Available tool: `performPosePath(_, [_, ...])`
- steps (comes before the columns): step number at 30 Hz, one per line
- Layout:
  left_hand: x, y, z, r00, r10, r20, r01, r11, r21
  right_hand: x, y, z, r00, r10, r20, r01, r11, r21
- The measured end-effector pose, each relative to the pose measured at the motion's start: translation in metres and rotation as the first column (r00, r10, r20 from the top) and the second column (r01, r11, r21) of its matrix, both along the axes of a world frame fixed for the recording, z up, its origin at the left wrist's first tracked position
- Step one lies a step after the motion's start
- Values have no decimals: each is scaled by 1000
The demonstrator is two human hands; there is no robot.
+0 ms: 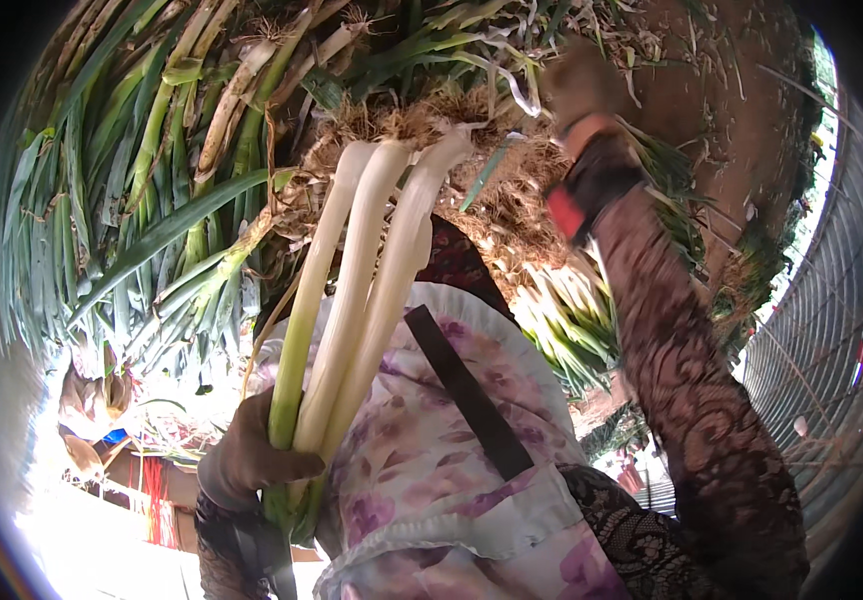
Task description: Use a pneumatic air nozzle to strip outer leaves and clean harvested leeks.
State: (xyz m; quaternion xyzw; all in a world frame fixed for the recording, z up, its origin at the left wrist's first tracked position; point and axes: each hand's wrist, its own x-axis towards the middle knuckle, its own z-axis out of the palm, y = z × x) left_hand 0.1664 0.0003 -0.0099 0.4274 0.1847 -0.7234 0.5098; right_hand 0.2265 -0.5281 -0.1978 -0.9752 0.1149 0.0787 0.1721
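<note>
My left hand (257,455), in a brownish glove, is wrapped round the lower green part of three large green onions (367,260). Their long, pale, cleaned stems point up and away from me, with brown root tufts at the far ends. My right hand (584,85) is stretched out to the far right, above the littered ground near some peeled scraps. It is smeared by motion, so its fingers and anything in them cannot be made out. A red and black band (592,190) sits around that wrist, over a patterned lace sleeve.
A big heap of uncleaned green onions (132,200) lies to the left. Cleaned green onions (562,310) lie in a bunch right of my lap, beside the right forearm. Peeled skins and leaves (492,60) litter the brown soil. A flowered apron (452,400) covers my lap.
</note>
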Motion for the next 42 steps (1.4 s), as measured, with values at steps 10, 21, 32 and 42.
performPosePath(10, [-23,-28,14,772,-328,544,248,944,218,23,194,81,672,293,-680,93,878,470])
performPosePath(21, [-43,12,43,557,-593,582,436,805,403,113,135,15,907,184,-379,-222,973,-57])
performPosePath(32, [-36,36,26,954,-91,287,52,988,142,-16,155,88,755,656,-21,-520,618,590])
performPosePath(42, [-8,-42,26,974,154,164,-166,984,62,20,142,46,504,-67,-861,739,-482,470])
